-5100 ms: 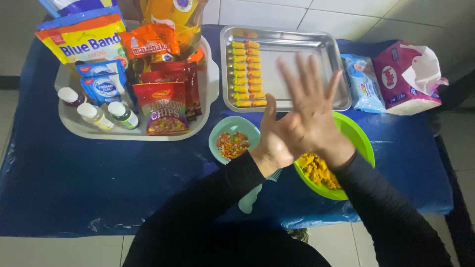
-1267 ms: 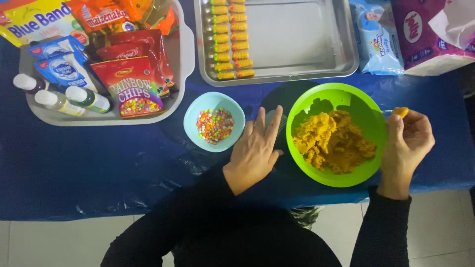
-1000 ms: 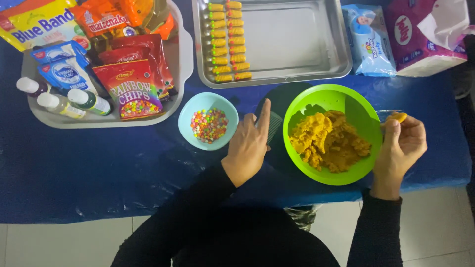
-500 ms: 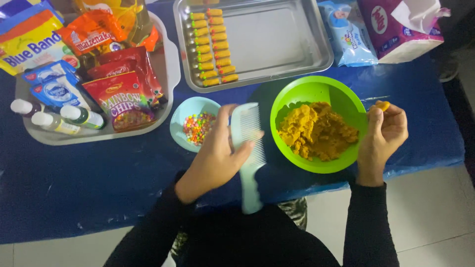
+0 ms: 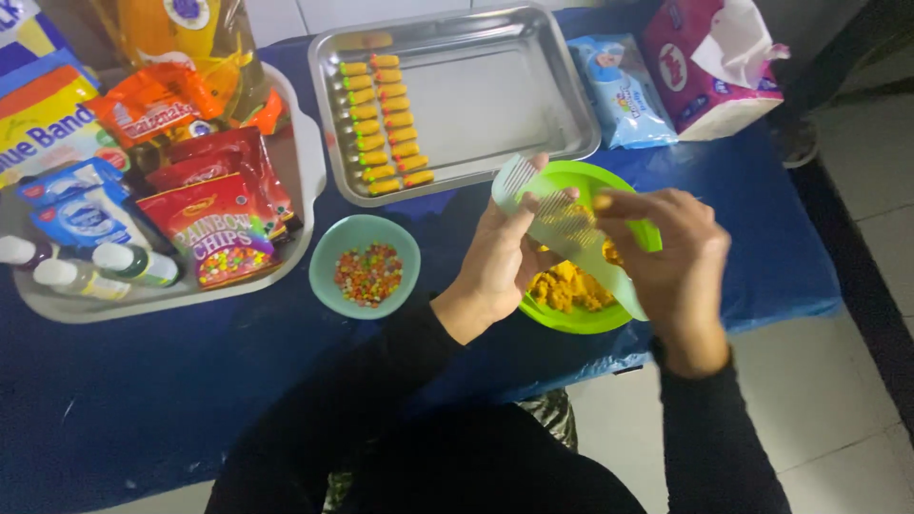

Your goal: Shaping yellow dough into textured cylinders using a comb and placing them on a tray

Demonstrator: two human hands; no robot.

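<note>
Half green bowl (image 5: pixel 577 314) hidden — hands, comb (image 5: pixel 562 228)

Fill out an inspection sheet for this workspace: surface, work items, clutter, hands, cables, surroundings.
Surface: table under a dark blue cloth.
Work items: pale green comb held over the green bowl of yellow dough; a small dough piece sits at the right fingertips.
Clutter: teal bowl of sprinkles; steel tray with two rows of shaped pieces; grey tray of snack packets and small bottles; wipes pack; tissue box.
Hands: left hand holds the comb; right hand touches it.
Cables: nothing seen.
Surroundings: light tiled floor.
</note>
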